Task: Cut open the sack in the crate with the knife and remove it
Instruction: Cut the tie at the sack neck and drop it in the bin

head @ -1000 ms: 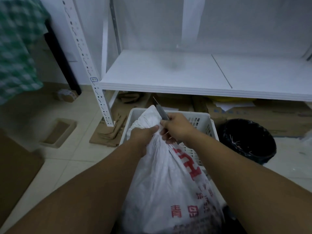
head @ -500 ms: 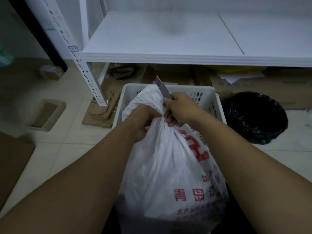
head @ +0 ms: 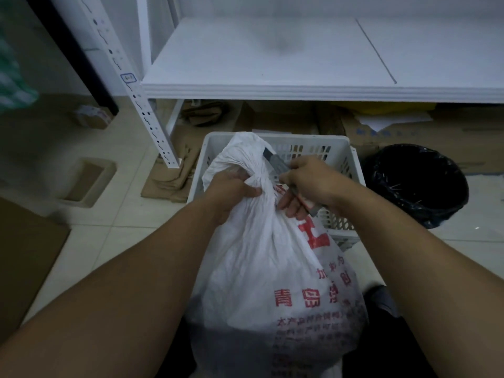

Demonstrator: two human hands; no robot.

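A big white sack (head: 261, 268) with red print stands upright in front of me, its bunched neck reaching over the white slotted crate (head: 338, 148). My left hand (head: 231, 192) is clenched around the gathered neck just below the knot. My right hand (head: 308, 184) grips a grey utility knife (head: 278, 163); the blade end lies against the right side of the tied top. The sack's bottom and the crate's near side are hidden behind the sack.
A white shelf board (head: 272, 64) hangs above the crate, with an upright post (head: 147, 118) to the left. A black-lined bin (head: 417, 184) stands right of the crate. Flattened cardboard (head: 174, 175) lies under the shelf, and a brown tray (head: 87, 181) on the tiled floor at left.
The knife has tipped from pointing up and away to lying across the sack's neck on the right. My left hand has slid slightly left on the neck. The view has tilted down.
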